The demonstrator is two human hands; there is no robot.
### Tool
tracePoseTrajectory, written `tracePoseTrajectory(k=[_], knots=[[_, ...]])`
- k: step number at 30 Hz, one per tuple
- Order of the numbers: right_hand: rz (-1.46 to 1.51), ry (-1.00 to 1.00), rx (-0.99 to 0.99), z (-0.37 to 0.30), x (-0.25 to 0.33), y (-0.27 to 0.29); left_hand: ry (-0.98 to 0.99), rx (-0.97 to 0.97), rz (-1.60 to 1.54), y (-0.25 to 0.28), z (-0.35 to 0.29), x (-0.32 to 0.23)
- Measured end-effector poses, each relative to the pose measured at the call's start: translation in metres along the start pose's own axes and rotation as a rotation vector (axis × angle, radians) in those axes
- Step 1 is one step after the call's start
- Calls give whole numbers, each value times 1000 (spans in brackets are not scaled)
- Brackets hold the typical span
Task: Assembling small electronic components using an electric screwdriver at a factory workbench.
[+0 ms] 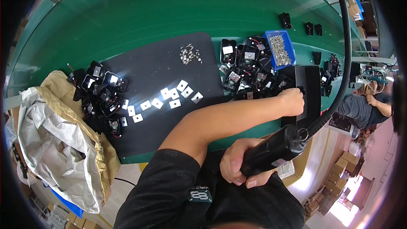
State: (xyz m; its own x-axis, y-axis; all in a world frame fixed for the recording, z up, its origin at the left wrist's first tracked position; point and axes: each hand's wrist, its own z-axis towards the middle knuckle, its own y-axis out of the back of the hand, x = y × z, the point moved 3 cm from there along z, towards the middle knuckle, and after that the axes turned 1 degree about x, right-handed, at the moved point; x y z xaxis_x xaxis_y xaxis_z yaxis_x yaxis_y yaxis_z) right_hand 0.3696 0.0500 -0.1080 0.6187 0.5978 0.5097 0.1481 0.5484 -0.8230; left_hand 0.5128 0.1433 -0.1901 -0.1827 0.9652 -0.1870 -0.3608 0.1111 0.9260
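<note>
My left arm stretches across my body to the right. Its hand point(291, 101) is closed at the edge of a black open box point(308, 80); what the fingers hold, if anything, is hidden. Close to my body, my right hand point(239, 161) wraps round a black corded electric screwdriver point(271, 152), whose thick cable point(348, 38) rises on the right. Beside the box lies a heap of black plastic housings point(248, 57) with wires and small boards. White square pieces with dark centres point(175, 103) are scattered over the black mat point(148, 65).
A blue bin point(291, 51) of small metal parts stands behind the box. Loose metal parts point(190, 54) lie on the mat. More housings point(104, 87) pile up at left, next to a large white sack point(55, 144). Farther right, another person point(360, 108) sits at the green bench.
</note>
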Motion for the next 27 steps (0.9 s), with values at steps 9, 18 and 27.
tracePoseTrajectory(k=[9,18,27], knots=[[65,146,47,18,4,6,17,-423,-116,69,-72,7],[-476,785,-461,33,29,36,862,-517,-279,125,-322,54],[-1071,985,-711,84,28,112,1103,-442,-211,115,-379,29]])
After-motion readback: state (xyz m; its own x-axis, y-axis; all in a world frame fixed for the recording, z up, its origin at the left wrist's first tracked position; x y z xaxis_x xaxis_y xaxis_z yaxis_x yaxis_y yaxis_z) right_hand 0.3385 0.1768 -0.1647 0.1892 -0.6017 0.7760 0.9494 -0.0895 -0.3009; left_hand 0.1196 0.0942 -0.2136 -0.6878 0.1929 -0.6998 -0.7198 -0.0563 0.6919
